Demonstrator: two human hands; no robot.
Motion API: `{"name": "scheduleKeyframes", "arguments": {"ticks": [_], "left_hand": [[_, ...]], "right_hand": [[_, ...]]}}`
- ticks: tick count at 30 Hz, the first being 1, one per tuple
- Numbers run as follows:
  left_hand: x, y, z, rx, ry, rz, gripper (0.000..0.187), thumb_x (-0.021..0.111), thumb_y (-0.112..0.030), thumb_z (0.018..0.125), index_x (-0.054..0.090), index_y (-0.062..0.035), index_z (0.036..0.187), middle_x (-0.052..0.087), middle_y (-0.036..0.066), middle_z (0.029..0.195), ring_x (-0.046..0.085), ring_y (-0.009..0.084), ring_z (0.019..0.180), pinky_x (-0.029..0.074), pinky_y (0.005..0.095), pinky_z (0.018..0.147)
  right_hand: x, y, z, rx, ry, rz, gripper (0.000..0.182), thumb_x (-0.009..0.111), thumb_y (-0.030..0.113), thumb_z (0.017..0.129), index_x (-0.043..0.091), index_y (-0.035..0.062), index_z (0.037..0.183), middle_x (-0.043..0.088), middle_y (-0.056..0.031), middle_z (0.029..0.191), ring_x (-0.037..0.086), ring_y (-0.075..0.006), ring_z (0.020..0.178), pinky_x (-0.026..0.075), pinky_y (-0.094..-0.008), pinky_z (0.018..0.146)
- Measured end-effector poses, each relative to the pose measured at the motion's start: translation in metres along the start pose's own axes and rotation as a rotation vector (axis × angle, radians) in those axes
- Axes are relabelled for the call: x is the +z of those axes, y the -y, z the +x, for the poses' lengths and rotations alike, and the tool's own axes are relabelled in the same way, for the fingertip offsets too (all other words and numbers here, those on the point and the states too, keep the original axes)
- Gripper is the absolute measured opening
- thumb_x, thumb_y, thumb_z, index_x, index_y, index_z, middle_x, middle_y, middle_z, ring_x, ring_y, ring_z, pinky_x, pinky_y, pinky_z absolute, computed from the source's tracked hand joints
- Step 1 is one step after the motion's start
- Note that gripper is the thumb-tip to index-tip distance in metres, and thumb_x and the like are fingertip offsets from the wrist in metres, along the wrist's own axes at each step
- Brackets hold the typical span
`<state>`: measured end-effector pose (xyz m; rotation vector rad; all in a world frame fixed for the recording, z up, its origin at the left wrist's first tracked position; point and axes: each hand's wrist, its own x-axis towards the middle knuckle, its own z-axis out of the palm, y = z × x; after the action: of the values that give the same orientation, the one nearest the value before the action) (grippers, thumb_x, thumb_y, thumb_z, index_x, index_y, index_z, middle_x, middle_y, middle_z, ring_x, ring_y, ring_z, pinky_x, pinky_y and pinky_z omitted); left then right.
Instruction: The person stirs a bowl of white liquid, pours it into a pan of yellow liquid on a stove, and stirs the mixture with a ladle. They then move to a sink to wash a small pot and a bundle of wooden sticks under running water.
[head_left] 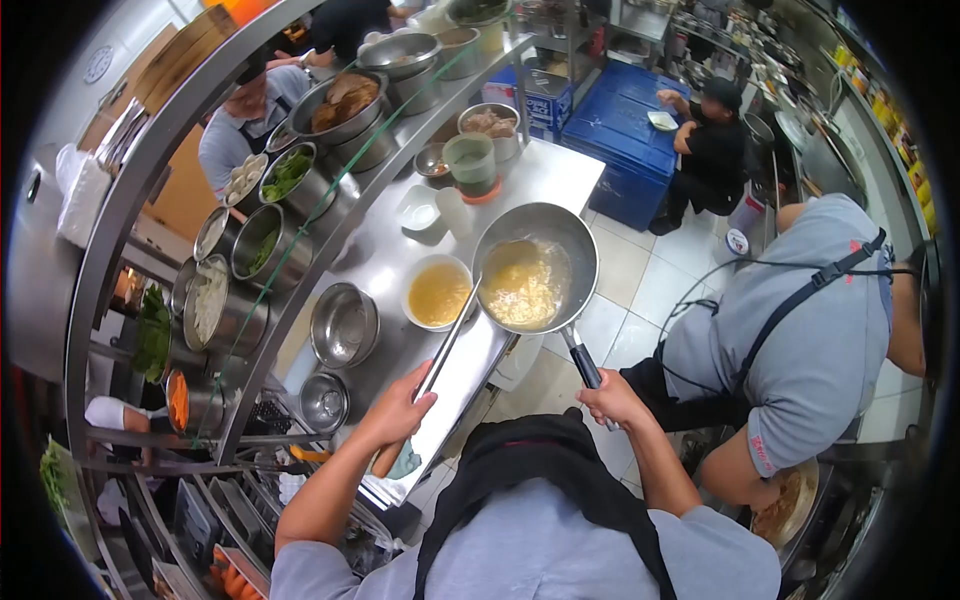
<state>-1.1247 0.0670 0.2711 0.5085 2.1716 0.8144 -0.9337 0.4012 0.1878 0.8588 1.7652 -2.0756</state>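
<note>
My left hand (400, 405) is closed around the long metal handle of a ladle (452, 338), which has a wooden end. The ladle reaches up to the near left rim of a saucepan (585, 235), and its head is in the yellowish, bubbly liquid (525, 295). My right hand (612, 398) grips the pan's black handle, holding the pan tilted beside the steel counter's edge. Close by on the left, a white bowl (437, 292) on the counter contains yellow broth with some solid bits.
Metal bowls (345, 325), a green tub (470, 165) and a white dish (418, 208) stand on the counter (565, 175). A shelf at left bears several food containers. A co-worker (790, 330) stands close on my right; another person (715, 140) is by the blue chest (625, 130).
</note>
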Motion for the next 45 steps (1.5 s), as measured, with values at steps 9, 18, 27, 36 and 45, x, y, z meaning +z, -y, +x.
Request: {"name": "scheduleKeyframes", "arguments": {"ticks": [9,18,27,36,45], "left_hand": [[0.028,-0.012,-0.017,-0.329,0.468,-1.413,0.037,0.045,-0.013,0.105,0.047,-0.0092,0.142,0.044,-0.001,0.069,0.039,0.0039,0.043,0.037,0.0223,0.037],[0.003,-0.004,-0.060,-0.141,0.451,-1.809,0.049,0.036,-0.014,0.107,0.027,-0.0016,0.154,0.045,0.002,0.074,0.043,0.0043,0.043,0.042,0.0225,0.038],[-0.038,0.042,-0.059,-0.136,0.139,-1.457,0.040,0.047,-0.015,0.105,0.045,-0.0084,0.145,0.046,0.001,0.071,0.040,0.0036,0.042,0.039,0.0218,0.037],[0.021,0.099,-0.026,-0.140,-0.232,-0.664,0.068,0.057,-0.015,0.098,0.026,-0.0109,0.159,0.055,0.003,0.074,0.052,0.0124,0.048,0.046,0.0290,0.043],[0.017,0.067,-0.052,0.102,-0.411,0.012,0.068,0.062,-0.010,0.091,0.039,-0.0146,0.155,0.058,0.030,0.135,0.061,0.0410,0.122,0.048,0.0377,0.100]], "right_hand": [[0.002,-0.018,0.015,0.048,-0.014,0.036,0.024,0.069,0.006,0.085,0.045,0.0079,0.085,0.046,0.0009,0.056,0.044,-0.0084,0.041,0.040,-0.0280,0.038],[-0.004,-0.013,0.000,0.050,0.076,0.155,0.022,0.069,0.006,0.084,0.047,0.0065,0.090,0.049,0.0000,0.060,0.046,-0.0091,0.043,0.039,-0.0271,0.037],[0.007,-0.004,0.009,0.019,0.014,0.145,0.023,0.070,0.004,0.082,0.048,0.0078,0.081,0.045,0.0012,0.054,0.043,-0.0093,0.038,0.037,-0.0284,0.034],[0.001,-0.014,0.015,0.036,0.061,0.174,0.024,0.070,0.002,0.081,0.046,0.0093,0.079,0.043,0.0018,0.054,0.041,-0.0092,0.038,0.035,-0.0283,0.034],[-0.005,-0.009,-0.001,0.098,0.103,0.172,0.023,0.070,0.004,0.083,0.047,0.0088,0.081,0.044,0.0024,0.055,0.040,-0.0083,0.039,0.035,-0.0280,0.035]]}}
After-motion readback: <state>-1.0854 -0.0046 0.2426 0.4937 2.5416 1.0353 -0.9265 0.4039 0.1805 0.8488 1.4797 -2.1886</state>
